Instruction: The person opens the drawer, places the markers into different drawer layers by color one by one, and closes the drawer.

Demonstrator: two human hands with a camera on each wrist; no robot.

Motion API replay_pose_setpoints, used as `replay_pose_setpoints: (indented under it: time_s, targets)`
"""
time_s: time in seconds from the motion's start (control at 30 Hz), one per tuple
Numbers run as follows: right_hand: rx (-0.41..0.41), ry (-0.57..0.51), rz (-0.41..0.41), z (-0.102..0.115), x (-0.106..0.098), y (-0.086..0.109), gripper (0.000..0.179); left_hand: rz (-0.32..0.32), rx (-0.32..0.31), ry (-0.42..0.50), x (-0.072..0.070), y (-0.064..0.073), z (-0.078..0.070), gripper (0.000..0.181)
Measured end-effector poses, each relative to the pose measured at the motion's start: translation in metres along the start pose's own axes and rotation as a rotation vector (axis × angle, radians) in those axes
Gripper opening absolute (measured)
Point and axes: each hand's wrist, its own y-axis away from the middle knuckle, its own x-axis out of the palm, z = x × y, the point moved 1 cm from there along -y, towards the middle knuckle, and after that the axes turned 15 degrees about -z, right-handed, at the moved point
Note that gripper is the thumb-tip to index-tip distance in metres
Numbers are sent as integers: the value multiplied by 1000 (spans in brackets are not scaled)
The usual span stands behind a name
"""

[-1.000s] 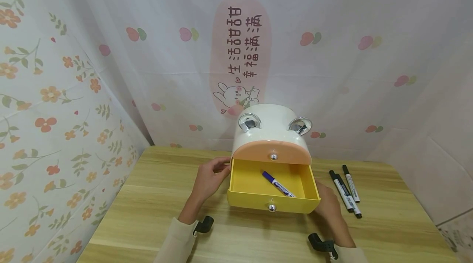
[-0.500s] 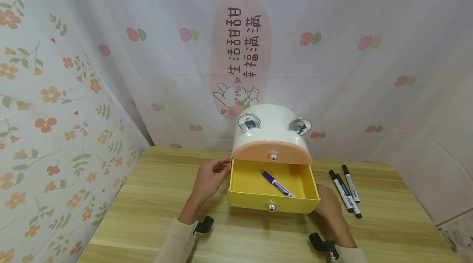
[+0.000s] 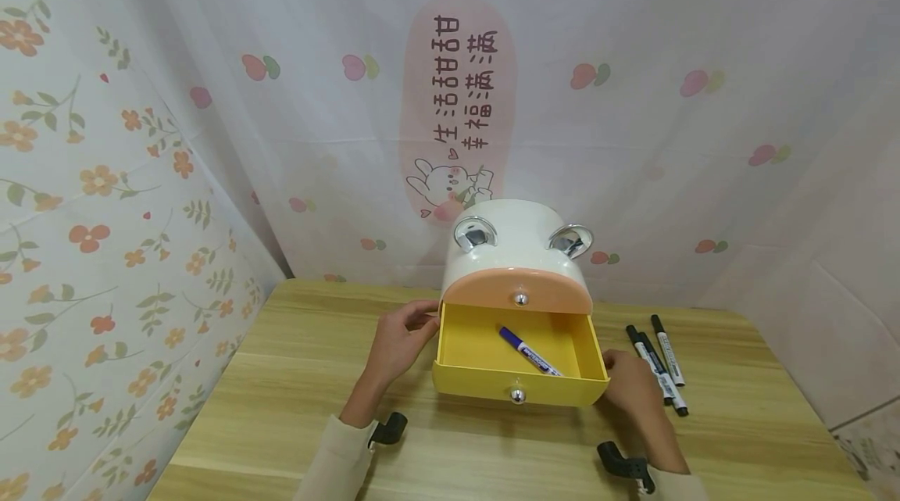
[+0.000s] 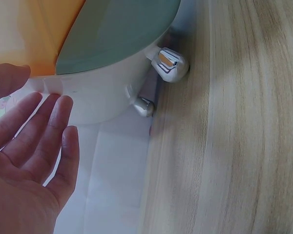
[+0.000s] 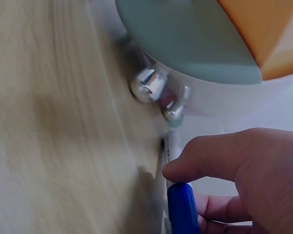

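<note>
A white desktop drawer cabinet (image 3: 516, 235) has a peach upper drawer (image 3: 516, 288) pushed in and a yellow drawer (image 3: 520, 388) pulled out. Inside the yellow drawer lies a marker (image 3: 530, 351) with a blue-purple cap. My left hand (image 3: 399, 341) is at the cabinet's left side, its fingers (image 4: 61, 114) extended and fingertips right at the white shell. On the other side, my right hand (image 3: 630, 384) pinches a white marker with a blue cap (image 5: 183, 207) between thumb and fingers. The drawer and hand hide this marker in the head view.
Several black-capped markers (image 3: 668, 352) lie on the wooden table (image 3: 281, 391) just right of the right hand. The cabinet stands on silver feet (image 5: 149, 85) beneath a green lower front (image 5: 195, 44). Patterned curtains (image 3: 337, 110) hang behind and at the left.
My right hand has moved slightly right, away from the yellow drawer's side, and now overlaps the nearest loose marker in the head view. The left hand and the drawer stay as they were.
</note>
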Motion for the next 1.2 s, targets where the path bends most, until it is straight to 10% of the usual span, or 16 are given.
replay_pose_setpoints:
  time_s: [1.2]
  targets:
    - [94,-73,-194,-20,-54,-1,43,-3,1,-8,0,0,1,25]
